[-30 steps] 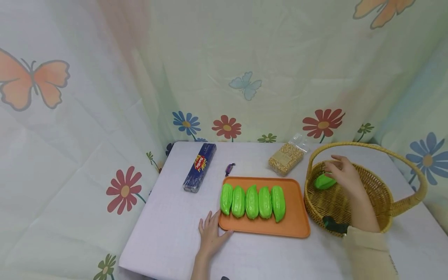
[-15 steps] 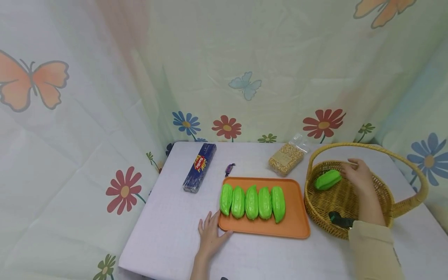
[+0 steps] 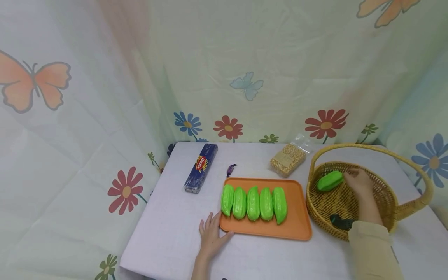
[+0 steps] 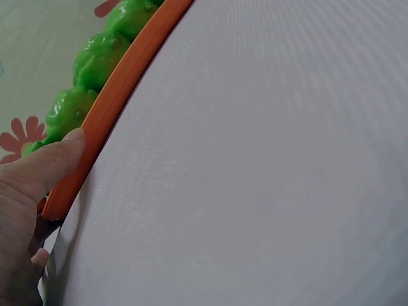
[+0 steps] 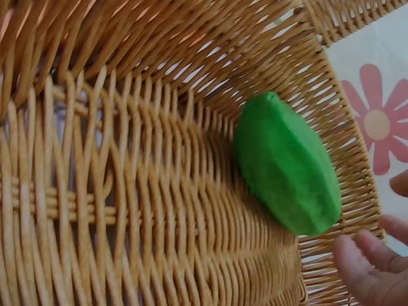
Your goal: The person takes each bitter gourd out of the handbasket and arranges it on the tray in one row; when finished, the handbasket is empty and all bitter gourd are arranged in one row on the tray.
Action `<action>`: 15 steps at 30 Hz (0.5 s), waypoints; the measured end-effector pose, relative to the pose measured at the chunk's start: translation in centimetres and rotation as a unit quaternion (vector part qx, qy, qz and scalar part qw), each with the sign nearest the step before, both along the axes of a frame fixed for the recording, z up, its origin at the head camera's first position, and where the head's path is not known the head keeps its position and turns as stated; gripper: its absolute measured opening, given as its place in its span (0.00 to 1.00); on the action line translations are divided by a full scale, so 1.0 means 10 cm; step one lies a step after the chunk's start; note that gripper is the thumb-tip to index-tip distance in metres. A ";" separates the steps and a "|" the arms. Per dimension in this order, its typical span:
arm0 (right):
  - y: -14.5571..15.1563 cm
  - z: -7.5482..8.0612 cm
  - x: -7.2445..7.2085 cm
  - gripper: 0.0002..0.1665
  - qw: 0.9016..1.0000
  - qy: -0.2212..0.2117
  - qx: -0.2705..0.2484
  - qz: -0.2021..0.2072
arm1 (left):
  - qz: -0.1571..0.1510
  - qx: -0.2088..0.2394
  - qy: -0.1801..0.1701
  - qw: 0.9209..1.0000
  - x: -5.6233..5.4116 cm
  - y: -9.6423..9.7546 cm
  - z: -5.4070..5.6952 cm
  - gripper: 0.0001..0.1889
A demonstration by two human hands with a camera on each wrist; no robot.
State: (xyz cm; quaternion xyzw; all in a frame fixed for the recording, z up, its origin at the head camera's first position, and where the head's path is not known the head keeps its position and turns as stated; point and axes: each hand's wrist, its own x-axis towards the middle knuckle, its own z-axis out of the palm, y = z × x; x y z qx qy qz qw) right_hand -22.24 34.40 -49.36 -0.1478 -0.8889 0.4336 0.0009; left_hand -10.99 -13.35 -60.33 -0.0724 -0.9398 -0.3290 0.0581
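Several glossy green, ridged, fruit-like pieces (image 3: 253, 203) lie side by side on an orange tray (image 3: 297, 212). My left hand (image 3: 210, 237) rests at the tray's near left corner, fingers spread along the left side. Its thumb (image 4: 60, 156) lies on the front rim in the left wrist view. One more green ridged fruit (image 3: 330, 181) sits inside a wicker basket (image 3: 316, 212), against the far left wall. Beside it my right hand (image 3: 359, 181) reaches into the basket. In the right wrist view its loosely bent fingertips (image 5: 347, 252) are apart from the fruit (image 5: 287, 166).
A blue Barilla pasta box (image 3: 201, 168) lies at the back left, and a small purple wrapped candy (image 3: 231, 170) is behind the tray. Near the back edge lies a clear bag of yellow kernels (image 3: 287, 159). The basket's tall handle (image 3: 364, 146) arches over its far side.
My right hand has drawn back to the right from the green fruit in the basket, leaving the fruit fully visible. The left hand stays at the tray corner.
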 end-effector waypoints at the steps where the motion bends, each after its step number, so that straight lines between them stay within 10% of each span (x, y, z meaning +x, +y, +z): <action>1: 0.00 -0.01 0.00 0.40 1.000 -0.006 0.015 0.004 | 0.000 0.002 0.001 1.000 0.00 0.00 0.00 0.44; 15: -0.06 -0.20 0.01 0.50 0.997 -0.048 0.008 0.061 | 0.002 0.005 -0.005 1.000 0.01 0.02 0.02 0.44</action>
